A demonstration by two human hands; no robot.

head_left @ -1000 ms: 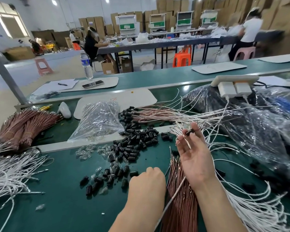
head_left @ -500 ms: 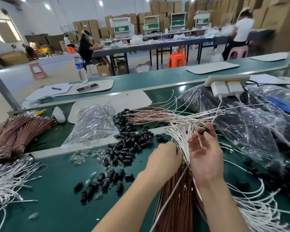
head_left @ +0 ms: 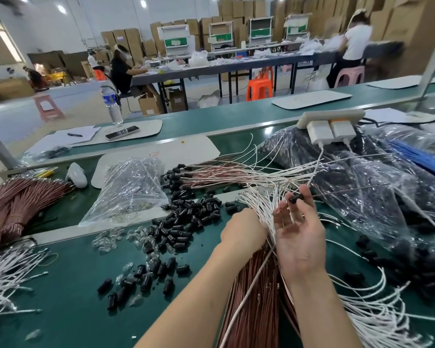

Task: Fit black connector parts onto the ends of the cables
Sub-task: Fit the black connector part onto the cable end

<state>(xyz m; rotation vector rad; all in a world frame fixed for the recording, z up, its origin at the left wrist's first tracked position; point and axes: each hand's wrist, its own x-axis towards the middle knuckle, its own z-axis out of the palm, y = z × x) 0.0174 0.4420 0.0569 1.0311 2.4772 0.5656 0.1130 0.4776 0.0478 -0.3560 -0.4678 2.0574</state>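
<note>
My right hand [head_left: 299, 232] is raised palm-up over the green bench, pinching a small black connector part [head_left: 296, 197] between thumb and fingertips; a thin cable runs from it to the right. My left hand [head_left: 244, 228] rests fisted against the white cables [head_left: 261, 209], its fingers hidden among them. A brown cable bundle [head_left: 251, 305] runs between my forearms. Loose black connector parts [head_left: 186, 214] lie heaped left of my hands. Further back lie brown cables with black ends fitted [head_left: 211, 173].
A clear plastic bag [head_left: 128, 187] lies behind the connector heap, with small clear parts [head_left: 108, 238] scattered in front. Large bags of dark parts [head_left: 362, 192] fill the right. More brown bundles [head_left: 15, 202] and white cables [head_left: 8, 275] lie at the left. Other people work behind.
My left hand moved from the near bench up and right into the white cables. My right hand stayed raised with the black part, drifting slightly right.
</note>
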